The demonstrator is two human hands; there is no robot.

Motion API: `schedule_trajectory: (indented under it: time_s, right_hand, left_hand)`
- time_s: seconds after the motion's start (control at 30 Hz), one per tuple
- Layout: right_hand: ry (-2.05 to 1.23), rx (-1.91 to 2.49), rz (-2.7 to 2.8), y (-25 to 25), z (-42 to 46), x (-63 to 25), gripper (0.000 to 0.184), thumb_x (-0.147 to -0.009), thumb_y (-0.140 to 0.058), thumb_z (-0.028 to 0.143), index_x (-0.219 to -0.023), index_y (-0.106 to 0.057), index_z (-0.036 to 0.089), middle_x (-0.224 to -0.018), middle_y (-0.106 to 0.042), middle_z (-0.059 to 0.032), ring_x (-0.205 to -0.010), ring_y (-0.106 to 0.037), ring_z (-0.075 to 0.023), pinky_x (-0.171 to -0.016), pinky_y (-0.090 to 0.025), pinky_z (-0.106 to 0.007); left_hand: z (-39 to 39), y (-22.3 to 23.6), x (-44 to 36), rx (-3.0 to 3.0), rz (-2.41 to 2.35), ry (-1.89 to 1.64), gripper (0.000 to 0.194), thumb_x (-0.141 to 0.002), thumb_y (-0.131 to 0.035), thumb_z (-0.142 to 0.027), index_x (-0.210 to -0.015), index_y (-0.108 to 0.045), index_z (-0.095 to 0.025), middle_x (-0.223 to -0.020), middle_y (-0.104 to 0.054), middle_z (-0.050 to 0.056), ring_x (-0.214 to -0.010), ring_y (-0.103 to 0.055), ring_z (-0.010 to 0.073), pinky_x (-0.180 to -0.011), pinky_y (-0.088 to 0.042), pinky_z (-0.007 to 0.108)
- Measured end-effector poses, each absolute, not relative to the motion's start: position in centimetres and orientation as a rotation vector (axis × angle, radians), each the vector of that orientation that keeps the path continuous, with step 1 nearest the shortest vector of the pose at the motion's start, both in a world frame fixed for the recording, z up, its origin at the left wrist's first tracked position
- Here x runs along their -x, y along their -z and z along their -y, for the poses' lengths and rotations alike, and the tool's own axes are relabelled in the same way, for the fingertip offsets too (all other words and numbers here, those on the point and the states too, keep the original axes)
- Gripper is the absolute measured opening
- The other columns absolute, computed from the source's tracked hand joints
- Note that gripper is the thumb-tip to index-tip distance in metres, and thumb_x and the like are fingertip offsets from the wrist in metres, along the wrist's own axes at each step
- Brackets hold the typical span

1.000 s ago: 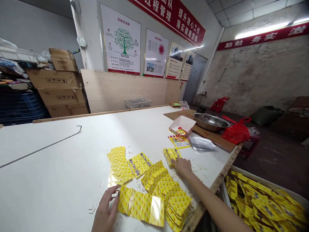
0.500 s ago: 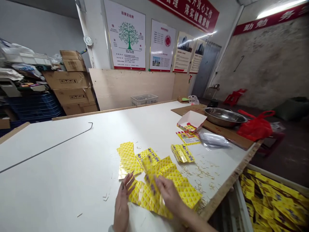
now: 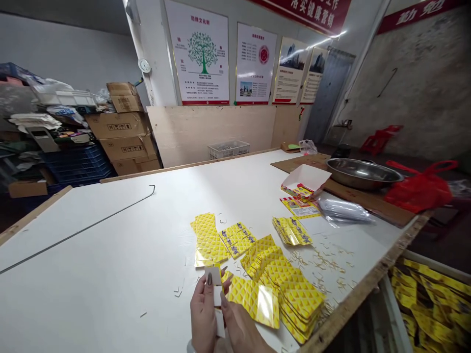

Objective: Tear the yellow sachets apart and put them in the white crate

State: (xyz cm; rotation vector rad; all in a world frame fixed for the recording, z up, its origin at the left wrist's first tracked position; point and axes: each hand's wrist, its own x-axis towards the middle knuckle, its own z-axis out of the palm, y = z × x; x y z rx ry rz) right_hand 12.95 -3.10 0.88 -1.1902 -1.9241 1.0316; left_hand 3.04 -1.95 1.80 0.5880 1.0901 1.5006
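Both my left hand (image 3: pixel 204 310) and my right hand (image 3: pixel 241 323) grip a narrow yellow printed card strip (image 3: pixel 212 275), its white side facing me. My thumbs press on the white face, and the strip's lower part is partly hidden by my fingers. Just right of my hands lies a patterned yellow sheet (image 3: pixel 253 300) with a shiny patch. Beyond it fan out stacked yellow printed cards (image 3: pixel 294 284). More yellow cards (image 3: pixel 209 240) lie ahead of my left hand, beside a card with blue figures (image 3: pixel 237 239).
A small yellow stack (image 3: pixel 292 231) lies farther right, near scattered thin trimmings (image 3: pixel 324 262). Behind it are an open carton (image 3: pixel 307 179), clear plastic sleeves (image 3: pixel 344 212), a metal basin (image 3: pixel 364 172) and a red bag (image 3: pixel 419 189). A bin of yellow pieces (image 3: pixel 430 309) stands below the table's right edge.
The strip, blurred in my right hand before, has moved left and turned white side up. My left hand, which was open, now holds it too. The view has shifted slightly.
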Motion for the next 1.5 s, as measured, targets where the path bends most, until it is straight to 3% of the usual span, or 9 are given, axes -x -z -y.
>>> schedule_trajectory:
  time_s: [0.2, 0.3, 0.43, 0.57, 0.77, 0.9, 1.07, 1.27, 1.5]
  right_hand:
    - [-0.669, 1.426, 1.741, -3.0, 2.7, -12.0, 0.045, -0.084, -0.045, 0.055, -0.112, -0.045, 0.02, -0.109, -0.057, -0.0125, -0.099, -0.054, -0.0256, -0.082, -0.041, -0.035]
    - [-0.801, 1.339, 1.663, -3.0, 2.3, -10.6, 0.048, -0.089, -0.039, 0.049, -0.128, -0.031, 0.02, -0.109, -0.058, -0.0119, -0.096, -0.058, -0.0226, -0.076, -0.043, -0.031]
    - [-0.93, 1.213, 1.621, -2.3, 1.6, -10.4, 0.031, -0.091, -0.036, 0.047, -0.095, -0.051, 0.019, -0.072, -0.058, -0.0026, -0.062, -0.055, -0.0151, -0.055, -0.038, -0.023]
    - [-0.939, 1.135, 1.518, -2.6, -0.1, -14.7, 0.036, -0.088, -0.044, 0.048, -0.071, -0.048, 0.017, -0.059, -0.045, 0.002, -0.053, -0.042, -0.0095, -0.05, -0.033, -0.021]
    - [-1.361, 1.185, 1.053, -4.6, -3.4, -22.2, 0.039, -0.071, -0.065, 0.053, -0.08, -0.053, 0.017, -0.061, -0.049, 0.0022, -0.047, -0.044, -0.0088, -0.045, -0.041, -0.022]
    - [-1.608, 1.059, 0.896, -4.5, -2.4, -22.1, 0.031, -0.071, -0.071, 0.043, -0.085, -0.059, 0.018, -0.07, -0.053, 0.0019, -0.054, -0.047, -0.0081, -0.057, -0.053, -0.027]
    - [-1.722, 0.99, 0.856, -2.1, -1.4, -18.8, 0.03, -0.072, -0.071, 0.041, -0.085, -0.06, 0.016, -0.074, -0.056, 0.0012, -0.064, -0.054, -0.0095, -0.065, -0.055, -0.028]
    - [-1.653, 1.002, 0.802, 0.5, -1.5, -16.2, 0.037, -0.065, -0.076, 0.043, -0.082, -0.058, 0.015, -0.073, -0.057, 0.0015, -0.065, -0.056, -0.0095, -0.064, -0.055, -0.025]
    - [-1.597, 1.072, 0.705, 1.9, -2.4, -15.9, 0.042, -0.061, -0.078, 0.045, -0.081, -0.056, 0.015, -0.07, -0.057, 0.0029, -0.062, -0.055, -0.0078, -0.062, -0.054, -0.023]
  left_hand:
    - [2.3, 0.2, -3.4, -0.584, -1.268, -1.611, 0.062, -0.065, -0.06, -0.064, -0.107, -0.051, -0.02, -0.104, -0.067, 0.009, -0.093, -0.066, 0.0224, -0.079, -0.057, 0.031]
    - [2.4, 1.0, -3.4, -0.602, -1.343, -1.588, 0.07, -0.064, -0.055, -0.069, -0.112, -0.05, -0.019, -0.104, -0.067, 0.011, -0.091, -0.066, 0.0233, -0.073, -0.057, 0.031]
    - [2.6, 0.6, -3.6, -0.746, -1.405, -1.565, 0.067, -0.071, -0.049, -0.065, -0.121, -0.047, -0.021, -0.123, -0.057, 0.011, -0.111, -0.057, 0.0238, -0.089, -0.053, 0.033]
    - [2.4, 0.6, -3.7, -1.18, -1.449, -1.472, 0.052, -0.085, -0.03, -0.053, -0.125, -0.046, -0.023, -0.137, -0.042, 0.007, -0.13, -0.036, 0.0198, -0.112, -0.032, 0.039]
    - [0.5, 2.5, -2.9, -1.737, -1.963, -1.015, 0.075, -0.063, -0.062, -0.062, -0.119, -0.051, -0.015, -0.126, -0.045, 0.018, -0.122, -0.033, 0.0367, -0.103, -0.026, 0.06]
    - [-0.2, 2.6, -1.9, -1.865, -1.823, -0.894, 0.03, -0.082, -0.048, -0.044, -0.085, -0.063, -0.019, -0.098, -0.056, 0.01, -0.098, -0.048, 0.0238, -0.087, -0.043, 0.043]
    - [-0.1, 2.6, -1.0, -1.888, -1.662, -0.871, 0.022, -0.085, -0.045, -0.029, -0.072, -0.061, -0.021, -0.087, -0.057, 0.003, -0.086, -0.051, 0.0141, -0.077, -0.044, 0.028]
    - [-0.3, 3.2, -0.8, -1.817, -1.744, -0.885, 0.007, -0.077, -0.055, -0.022, -0.075, -0.05, -0.018, -0.078, -0.056, -0.001, -0.075, -0.051, 0.0116, -0.068, -0.042, 0.024]
    - [0.0, 2.7, -1.0, -2.012, -1.706, -0.816, 0.011, -0.086, -0.042, -0.024, -0.079, -0.05, -0.02, -0.085, -0.057, -0.001, -0.08, -0.049, 0.0128, -0.07, -0.039, 0.024]
